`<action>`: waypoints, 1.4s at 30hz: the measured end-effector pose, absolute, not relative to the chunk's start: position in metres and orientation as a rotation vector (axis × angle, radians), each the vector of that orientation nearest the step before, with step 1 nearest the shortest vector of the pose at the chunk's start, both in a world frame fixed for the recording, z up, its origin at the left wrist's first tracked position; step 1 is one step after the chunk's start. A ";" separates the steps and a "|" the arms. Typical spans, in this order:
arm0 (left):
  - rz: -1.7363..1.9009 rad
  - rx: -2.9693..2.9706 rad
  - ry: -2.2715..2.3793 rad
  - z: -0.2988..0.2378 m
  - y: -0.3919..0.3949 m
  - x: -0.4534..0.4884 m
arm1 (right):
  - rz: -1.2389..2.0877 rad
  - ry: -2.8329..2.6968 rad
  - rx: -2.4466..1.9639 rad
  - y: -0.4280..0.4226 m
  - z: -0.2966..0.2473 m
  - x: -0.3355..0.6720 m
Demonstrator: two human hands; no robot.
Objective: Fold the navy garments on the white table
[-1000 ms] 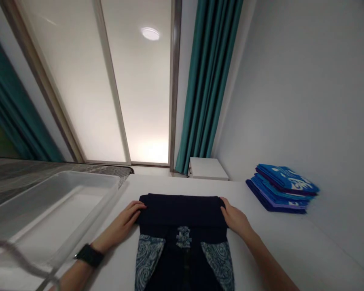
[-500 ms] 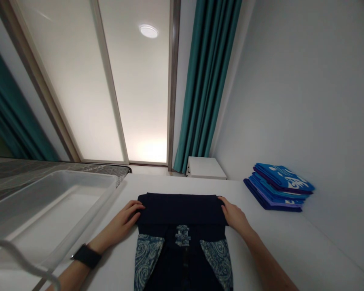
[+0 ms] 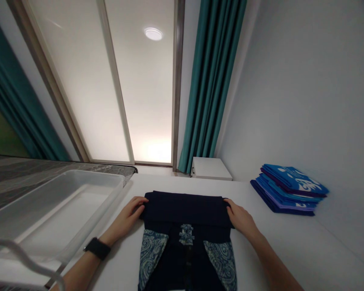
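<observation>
A dark navy garment with light blue patterned panels lies flat on the white table, its far end folded over toward me. My left hand grips the left end of that folded edge, a black watch on its wrist. My right hand grips the right end of the same fold. Both hands rest on the table at the garment's sides.
A clear plastic bin stands on the left of the table. A stack of folded blue cloths lies at the right by the wall. A small white cabinet, teal curtains and a frosted window are behind the table.
My hands keep their grip on the fold; the view has shifted slightly, and the folded edge sits a little farther from me.
</observation>
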State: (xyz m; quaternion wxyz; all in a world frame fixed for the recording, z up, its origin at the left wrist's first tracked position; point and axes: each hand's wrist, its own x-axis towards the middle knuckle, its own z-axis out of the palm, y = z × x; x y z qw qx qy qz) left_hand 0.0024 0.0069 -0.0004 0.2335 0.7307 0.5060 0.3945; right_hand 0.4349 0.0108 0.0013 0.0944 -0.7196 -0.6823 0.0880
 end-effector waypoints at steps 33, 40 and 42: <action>1.196 1.739 1.562 -0.014 0.069 0.008 | 0.139 -2.590 -1.108 0.037 0.035 0.263; 1.197 1.703 1.549 -0.019 0.072 0.000 | 0.230 -2.707 -1.146 0.080 0.035 0.190; 1.181 1.712 1.530 -0.019 0.071 -0.001 | 0.286 -2.716 -1.175 0.087 0.033 0.182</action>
